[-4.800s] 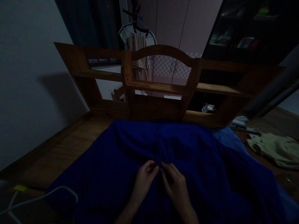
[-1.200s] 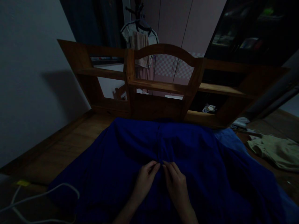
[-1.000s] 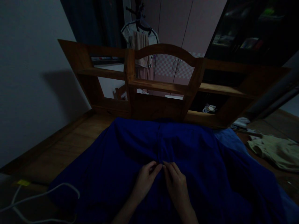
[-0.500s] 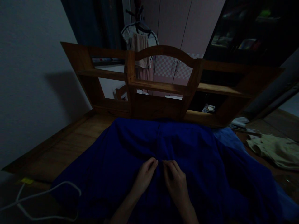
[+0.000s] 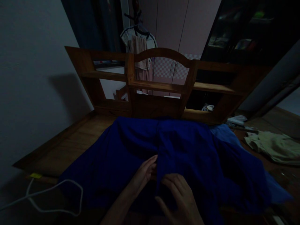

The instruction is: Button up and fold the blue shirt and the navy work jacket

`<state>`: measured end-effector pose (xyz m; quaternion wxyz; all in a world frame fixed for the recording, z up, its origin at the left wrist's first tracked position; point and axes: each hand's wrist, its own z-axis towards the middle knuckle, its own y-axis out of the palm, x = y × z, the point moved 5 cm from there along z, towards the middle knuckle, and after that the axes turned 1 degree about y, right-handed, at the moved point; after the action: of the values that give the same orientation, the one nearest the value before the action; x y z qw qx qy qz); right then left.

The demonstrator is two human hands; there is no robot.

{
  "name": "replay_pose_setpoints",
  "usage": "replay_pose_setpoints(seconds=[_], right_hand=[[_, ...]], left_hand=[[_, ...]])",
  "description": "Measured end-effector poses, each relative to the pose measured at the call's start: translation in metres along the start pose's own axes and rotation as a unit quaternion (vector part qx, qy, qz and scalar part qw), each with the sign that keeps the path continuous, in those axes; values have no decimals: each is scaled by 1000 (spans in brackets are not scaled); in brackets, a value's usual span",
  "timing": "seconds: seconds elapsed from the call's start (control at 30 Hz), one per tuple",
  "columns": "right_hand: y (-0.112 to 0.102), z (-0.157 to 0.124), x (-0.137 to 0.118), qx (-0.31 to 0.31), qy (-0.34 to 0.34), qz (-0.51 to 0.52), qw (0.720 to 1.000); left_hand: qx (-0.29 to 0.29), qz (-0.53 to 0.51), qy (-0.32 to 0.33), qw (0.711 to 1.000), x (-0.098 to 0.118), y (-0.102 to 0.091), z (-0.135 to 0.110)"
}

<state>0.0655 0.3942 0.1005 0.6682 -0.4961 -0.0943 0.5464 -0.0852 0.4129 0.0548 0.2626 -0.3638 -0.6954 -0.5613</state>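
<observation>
A dark blue garment (image 5: 136, 137), with a front edge running down its middle, lies spread out below me. My left hand (image 5: 145, 173) is at that edge, its fingers closed on the cloth and their tips partly hidden behind the flap. Lower and to the right, my right hand (image 5: 179, 195) rests over the flap. Its thumb stands apart from its bent fingers, and the fingertips touch the cloth. The light is dim, so any small fastener at the edge cannot be made out.
Beyond the garment stands a wooden headboard with shelves (image 5: 157, 84). A white cable (image 5: 53, 187) loops at the lower left. Lighter blue cloth (image 5: 226, 136) shows under the garment's right side, and a pale yellowish cloth (image 5: 273, 145) lies farther right. Clothes (image 5: 140, 47) hang behind.
My hands were close together, both pinching at the middle edge. The right hand has come lower and nearer with its thumb spread, and the flap is now lifted beside the left fingers.
</observation>
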Motion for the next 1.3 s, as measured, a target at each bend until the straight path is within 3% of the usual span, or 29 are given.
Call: replay_pose_setpoints(seconds=[0.17, 0.27, 0.33, 0.4, 0.5, 0.57, 0.63, 0.73, 0.87, 1.1, 1.3], right_hand=[[7, -25, 10, 100, 22, -18, 995], [0, -33, 19, 169, 62, 28, 983], [-9, -36, 25, 209, 114, 57, 970], [-16, -38, 31, 228, 183, 76, 953], [-24, -46, 43, 258, 288, 83, 919], [-26, -51, 49, 266, 330, 91, 901], [-24, -53, 52, 249, 340, 112, 900], [-18, -49, 52, 193, 306, 151, 920], [-11, -43, 49, 150, 250, 143, 946], [-10, -35, 72, 149, 341, 87, 924], [-12, -22, 88, 111, 346, 145, 920]], left_hand=[[-41, -17, 16, 999, -11, 15, -15], [-48, 92, 45, 994, -15, 27, -30], [-36, 206, 73, 975, -15, 29, -39], [4, 329, 109, 938, -13, 24, -44], [71, 490, 170, 852, -11, 12, -44], [81, 554, 205, 803, -13, 5, -39], [80, 588, 228, 772, -17, 1, -31], [84, 618, 231, 747, -21, -1, -21], [80, 643, 205, 733, -19, 3, -10], [72, 638, 160, 749, -13, 8, 7], [71, 620, 154, 766, -14, 11, 10]])
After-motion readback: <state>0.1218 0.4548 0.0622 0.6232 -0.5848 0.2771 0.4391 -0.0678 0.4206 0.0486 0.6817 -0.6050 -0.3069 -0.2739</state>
